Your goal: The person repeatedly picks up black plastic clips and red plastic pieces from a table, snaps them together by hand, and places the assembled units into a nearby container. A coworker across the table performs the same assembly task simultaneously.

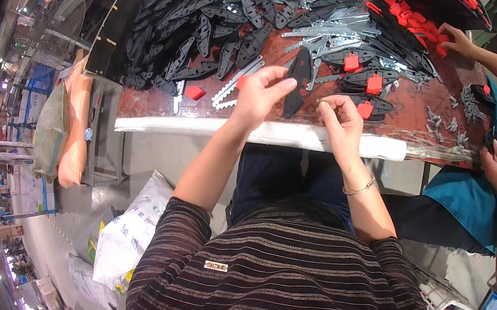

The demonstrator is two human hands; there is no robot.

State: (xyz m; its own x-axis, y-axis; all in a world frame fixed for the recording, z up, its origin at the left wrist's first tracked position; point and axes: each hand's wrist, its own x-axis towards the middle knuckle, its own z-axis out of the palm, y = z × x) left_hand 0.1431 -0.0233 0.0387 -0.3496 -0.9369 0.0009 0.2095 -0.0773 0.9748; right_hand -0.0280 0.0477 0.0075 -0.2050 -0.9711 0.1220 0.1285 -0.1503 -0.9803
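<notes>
My left hand [262,93] is over the table's front part, thumb and fingertips near the upper end of a black plastic handle part [297,84]; whether they touch it I cannot tell. A bit of red plastic shows beside that hand. My right hand [342,119] pinches a small metal screw [322,101] between thumb and finger, right of the black part. Several black parts with red plastic pieces [374,84] on them lie beyond my right hand. Toothed metal blades [235,86] lie left of my left hand, near a loose red piece [195,92].
Black parts [178,15] and metal blades [343,28] heap the far side of the table. A white padded roll [281,133] edges its front. At right, a co-worker's hands [459,42] are near red pieces and screws [471,106]. A white sack [132,229] stands on the floor.
</notes>
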